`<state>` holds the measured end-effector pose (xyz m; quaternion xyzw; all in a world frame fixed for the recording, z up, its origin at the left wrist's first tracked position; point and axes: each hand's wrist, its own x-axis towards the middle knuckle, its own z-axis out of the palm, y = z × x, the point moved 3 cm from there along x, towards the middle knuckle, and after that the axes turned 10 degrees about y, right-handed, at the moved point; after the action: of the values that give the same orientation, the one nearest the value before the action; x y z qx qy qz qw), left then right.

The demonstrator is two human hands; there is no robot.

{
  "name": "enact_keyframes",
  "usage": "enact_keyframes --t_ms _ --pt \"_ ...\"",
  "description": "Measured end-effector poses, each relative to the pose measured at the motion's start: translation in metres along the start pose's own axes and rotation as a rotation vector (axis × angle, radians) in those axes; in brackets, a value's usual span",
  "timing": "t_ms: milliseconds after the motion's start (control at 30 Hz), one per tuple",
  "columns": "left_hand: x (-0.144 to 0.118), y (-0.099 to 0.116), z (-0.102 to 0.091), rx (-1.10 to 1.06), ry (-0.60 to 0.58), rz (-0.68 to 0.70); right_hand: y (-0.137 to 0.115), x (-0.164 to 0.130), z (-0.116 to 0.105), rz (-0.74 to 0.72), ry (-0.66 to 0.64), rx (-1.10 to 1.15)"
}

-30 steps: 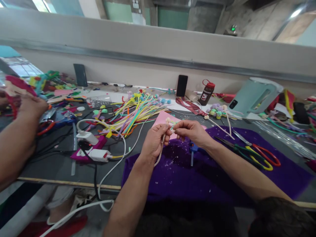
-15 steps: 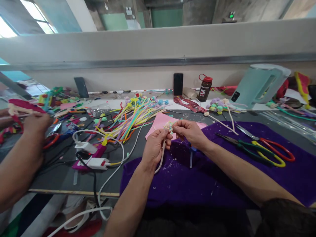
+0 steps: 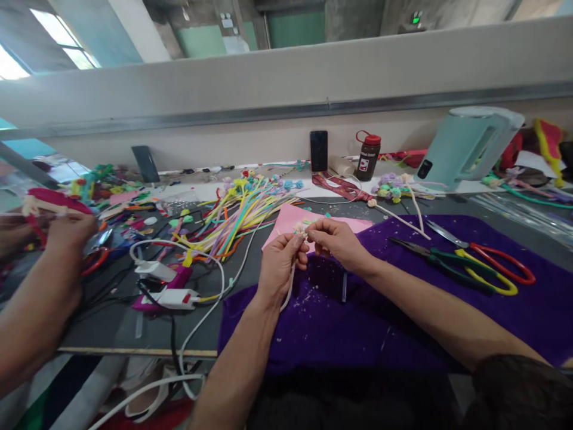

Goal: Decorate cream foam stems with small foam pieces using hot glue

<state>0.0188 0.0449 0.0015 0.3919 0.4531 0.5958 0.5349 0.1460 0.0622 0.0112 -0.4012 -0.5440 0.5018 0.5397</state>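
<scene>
My left hand (image 3: 281, 263) is closed around a cream pipe-cleaner flower (image 3: 301, 227), its pale stem (image 3: 289, 291) hanging below the palm. Pinched fingers of my right hand (image 3: 335, 242) meet the flower's edge from the right; the fingertips partly cover it. Both hands are over a pink sheet (image 3: 285, 218) and a purple cloth (image 3: 322, 334) sprinkled with pale fluff. To the right, long-nosed pliers (image 3: 452, 263) with green and yellow handles lie beside red-handled scissors (image 3: 487, 254). A finished-looking cream flower on a bent stem (image 3: 398, 221) rests behind them.
Colourful pipe-cleaner stems (image 3: 242, 224) spread behind my left hand. A purple power strip (image 3: 181, 278) with white cables sits at left. Along the back stand a phone (image 3: 319, 151), a bottle (image 3: 369, 158) and a kettle (image 3: 465, 149). A co-worker's hand (image 3: 67, 236) holds red-and-cream material.
My view has shifted slightly. My right fingers have moved in closer over the flower's edge, while my left hand keeps its hold. The co-worker's hands have shifted a little with the red piece.
</scene>
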Motion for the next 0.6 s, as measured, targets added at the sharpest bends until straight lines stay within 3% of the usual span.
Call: enact_keyframes --t_ms 267,467,600 --pt "-0.002 0.002 -0.001 0.03 -0.05 0.031 0.007 0.002 -0.002 0.254 -0.218 0.307" --pt "-0.005 0.005 0.001 -0.007 -0.086 0.006 0.01 0.005 -0.001 0.298 -0.314 0.422" --pt "-0.005 0.004 0.0 0.009 -0.086 0.017 0.012 0.006 -0.003 0.31 -0.3 0.414"
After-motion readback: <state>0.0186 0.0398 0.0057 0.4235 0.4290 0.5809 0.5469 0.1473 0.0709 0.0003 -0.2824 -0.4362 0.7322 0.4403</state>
